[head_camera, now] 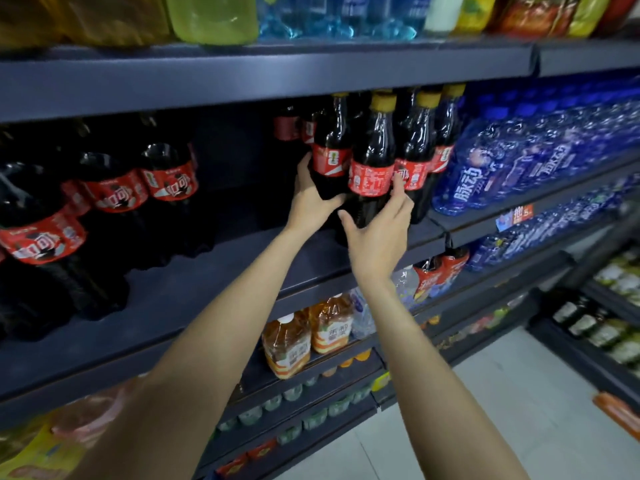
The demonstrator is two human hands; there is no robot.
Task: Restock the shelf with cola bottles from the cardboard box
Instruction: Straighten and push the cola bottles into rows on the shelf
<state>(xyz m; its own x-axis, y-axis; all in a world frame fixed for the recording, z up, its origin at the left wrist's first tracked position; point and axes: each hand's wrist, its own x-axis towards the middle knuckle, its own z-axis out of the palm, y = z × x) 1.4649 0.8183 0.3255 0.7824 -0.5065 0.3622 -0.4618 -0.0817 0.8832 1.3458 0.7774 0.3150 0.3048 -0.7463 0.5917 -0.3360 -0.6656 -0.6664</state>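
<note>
Several small cola bottles with yellow caps and red labels stand in a cluster on the dark shelf (242, 258). My left hand (311, 199) grips the lower body of the leftmost one (330, 147), fingers wrapped round its left side. My right hand (381, 233) holds the front cola bottle (372, 161) from below and from the right, thumb at its base and fingers up against the label. Large cola bottles (114, 202) fill the shelf's left part. The cardboard box is out of view.
A bare stretch of shelf lies between the large and small colas. Wrapped packs of blue drink bottles (512, 164) sit to the right. Tea bottles (298, 341) and other drinks line the lower shelves. Another rack (606, 327) stands across the tiled aisle.
</note>
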